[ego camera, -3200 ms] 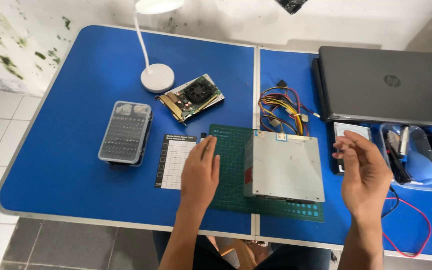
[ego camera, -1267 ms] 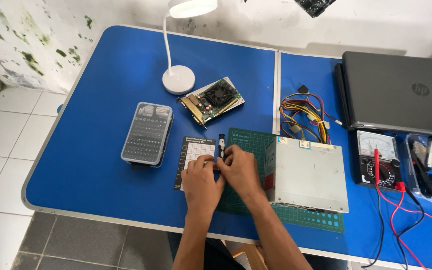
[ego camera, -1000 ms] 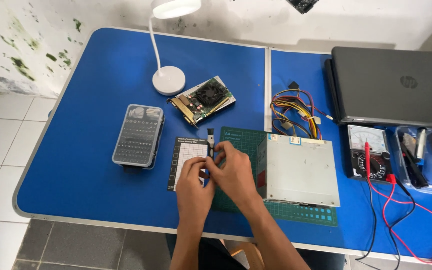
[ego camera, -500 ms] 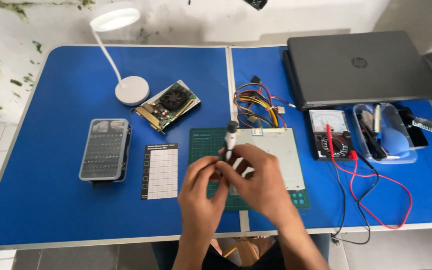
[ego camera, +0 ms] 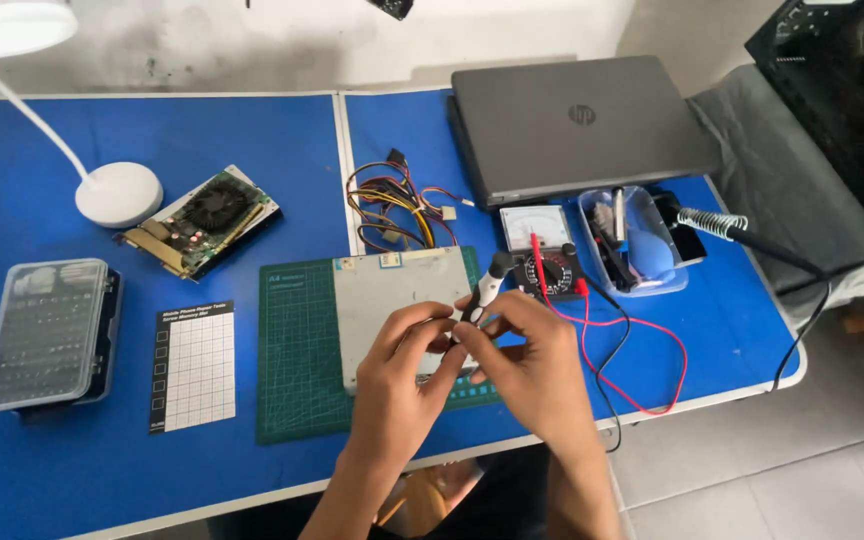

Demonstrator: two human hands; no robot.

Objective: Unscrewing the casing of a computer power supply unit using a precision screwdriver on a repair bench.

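Observation:
Both my hands meet over the right part of a grey metal power supply box (ego camera: 392, 300) that lies on a green cutting mat (ego camera: 297, 350). My right hand (ego camera: 527, 365) grips a small screwdriver (ego camera: 485, 290) with a black and silver handle, tilted up to the right. My left hand (ego camera: 402, 370) pinches at the screwdriver's lower end, its fingertips touching those of the right hand. The tip of the tool is hidden by my fingers. A bundle of coloured wires (ego camera: 392, 200) runs from the box's far side.
On the blue table: a closed grey laptop (ego camera: 572, 120), an analogue multimeter (ego camera: 542, 250) with red and black leads, a clear tray of tools (ego camera: 637, 240), a soldering iron (ego camera: 722, 225), a graphics card (ego camera: 202, 220), a white lamp base (ego camera: 117, 193), a bit case (ego camera: 47, 330), a gridded screw mat (ego camera: 192, 365).
My hands came together from apart, picked up the screwdriver near the mat's left side and carried it right over the metal box. The view swung to the right.

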